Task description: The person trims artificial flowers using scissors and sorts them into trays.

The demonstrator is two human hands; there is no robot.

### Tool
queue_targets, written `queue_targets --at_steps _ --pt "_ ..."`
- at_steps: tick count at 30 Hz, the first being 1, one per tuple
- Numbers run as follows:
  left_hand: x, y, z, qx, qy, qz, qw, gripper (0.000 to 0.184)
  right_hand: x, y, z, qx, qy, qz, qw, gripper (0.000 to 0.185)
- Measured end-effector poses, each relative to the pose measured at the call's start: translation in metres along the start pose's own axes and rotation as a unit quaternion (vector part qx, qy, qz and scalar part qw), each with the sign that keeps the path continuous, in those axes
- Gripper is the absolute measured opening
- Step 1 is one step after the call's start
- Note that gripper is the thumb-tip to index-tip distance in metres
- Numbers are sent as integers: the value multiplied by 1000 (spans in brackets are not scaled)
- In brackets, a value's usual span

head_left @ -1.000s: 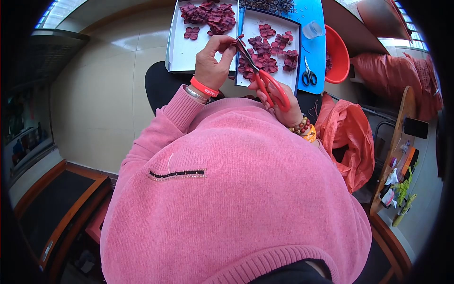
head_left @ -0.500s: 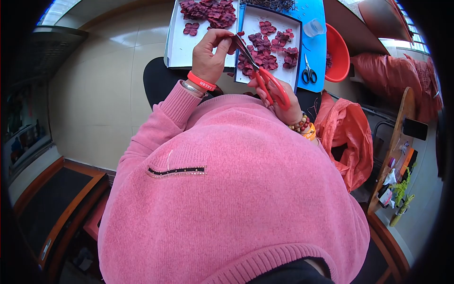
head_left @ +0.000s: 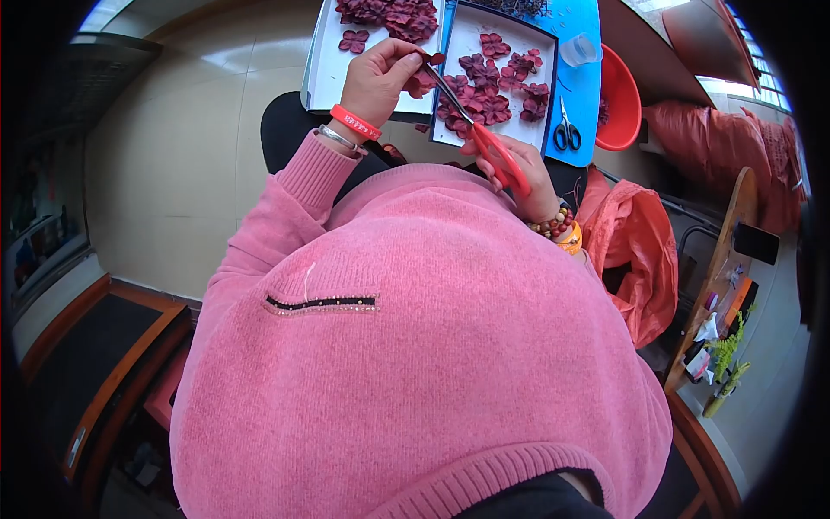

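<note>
My left hand [head_left: 380,80] pinches a dark red fabric flower [head_left: 420,84] over the gap between two shallow white trays. Red-handled scissors [head_left: 491,149] are gripped in my right hand [head_left: 529,177]; their blades reach up and left to the flower at my left fingertips. Whether the blades touch it I cannot tell. The right tray [head_left: 445,134] has a dark blue rim and holds several loose dark red flowers [head_left: 484,99]. In the left tray [head_left: 333,86] a heap of similar flowers [head_left: 402,17] lies at the far side, with a single flower [head_left: 353,41] apart from it.
On the blue table [head_left: 571,86] stand a clear plastic cup [head_left: 579,50] and black-handled scissors [head_left: 566,131]. Dark thin stems [head_left: 510,7] lie at the far edge. A red basin [head_left: 624,104] and an open red bag [head_left: 644,259] are at the right.
The scissors have closed up: their handle loops were spread and now lie together. My left hand has shifted slightly left, and more of the held flower shows.
</note>
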State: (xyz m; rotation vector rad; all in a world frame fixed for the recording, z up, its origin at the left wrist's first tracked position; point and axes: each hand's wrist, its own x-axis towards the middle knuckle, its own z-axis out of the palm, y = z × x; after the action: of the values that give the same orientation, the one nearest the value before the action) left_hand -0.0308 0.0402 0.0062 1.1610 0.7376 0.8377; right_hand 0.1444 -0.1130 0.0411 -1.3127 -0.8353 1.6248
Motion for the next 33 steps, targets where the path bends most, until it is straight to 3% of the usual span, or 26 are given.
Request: queue_targets --at_steps 2,8,17,24,30,33 --pt "1 -3 -1 31 -5 10 999 15 0 2 -3 33 -6 5 999 38" --pt "1 -2 -2 -73 -4 -57 996 13 0 5 -4 49 0 -8 999 42" --pt "-1 5 3 -67 -3 -70 995 15 -2 6 -4 91 3 7 996 47" --pt "1 -4 3 -17 -14 -6 1000 16 -4 2 -1 100 8 16 995 43" --pt "-1 -10 8 28 -1 68 997 12 -5 -4 9 239 31 43 970 42" --pt "-2 -11 8 39 8 71 997 12 -5 1 0 252 -13 42 967 47"
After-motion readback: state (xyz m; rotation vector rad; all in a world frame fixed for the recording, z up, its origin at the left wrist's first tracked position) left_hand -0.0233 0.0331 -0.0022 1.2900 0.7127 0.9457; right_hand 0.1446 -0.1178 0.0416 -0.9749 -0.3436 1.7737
